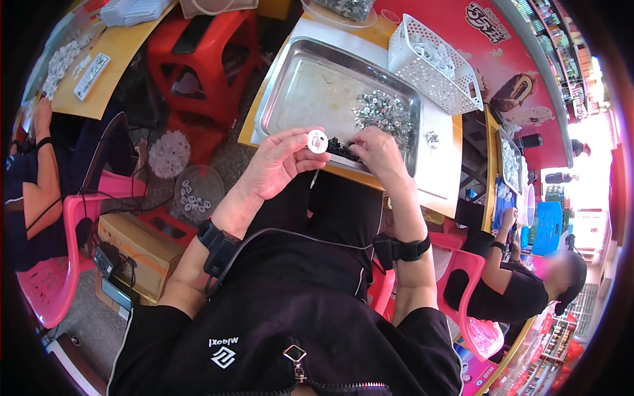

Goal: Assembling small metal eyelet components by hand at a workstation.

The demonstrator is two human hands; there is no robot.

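My left hand (279, 165) pinches a small round white plastic piece (317, 141) between thumb and fingers, just over the near edge of a metal tray (307, 89). Inside that tray, my right hand (378, 153) reaches down with its fingers drawn together at a heap of small black parts (338, 148). What its fingertips hold, if anything, is hidden. Beyond the right hand lies a spread of small shiny metal parts (389, 113), filling the tray's right side.
A white perforated basket (422, 80) of clear pieces stands behind the tray, beside a clear tub (343, 12). Red stools (198, 59) are at the left. Co-workers sit at side tables, one person (508, 280) at right. A cable runs between my wrist bands.
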